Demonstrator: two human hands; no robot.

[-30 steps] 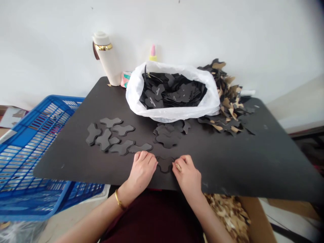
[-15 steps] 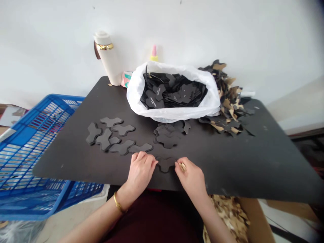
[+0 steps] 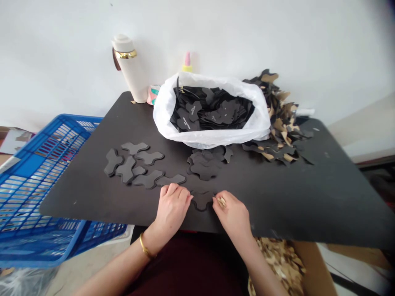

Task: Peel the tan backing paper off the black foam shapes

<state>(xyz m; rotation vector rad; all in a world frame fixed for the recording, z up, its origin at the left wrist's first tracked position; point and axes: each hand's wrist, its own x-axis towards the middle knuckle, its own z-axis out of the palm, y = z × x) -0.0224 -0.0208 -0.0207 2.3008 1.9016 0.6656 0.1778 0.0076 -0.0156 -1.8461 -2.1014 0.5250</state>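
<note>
Between my hands, near the table's front edge, is a dark wavy-edged flat piece [image 3: 202, 200]. My left hand [image 3: 173, 209] pinches its left end with thumb and fingertips. At its right end, my right hand [image 3: 232, 213] pinches the piece, and small tan scraps [image 3: 221, 202] show tucked in its curled fingers. Just beyond lies a loose stack of similar dark pieces [image 3: 205, 164]. Several more wavy pieces [image 3: 148, 179] are spread to the left of it, the nearest close to my left knuckles.
A white plastic bag [image 3: 185, 140] full of dark pieces stands at the back of the black table [image 3: 293, 197]. Black-and-tan scraps [image 3: 282, 123] pile beside it. A cream flask [image 3: 132, 76] stands back left. A blue basket [image 3: 61, 164] is left; a carton of tan scraps [image 3: 284, 263] sits below right.
The view has shifted very slightly. Both hands stay at the two ends of the dark piece, with hardly any movement.
</note>
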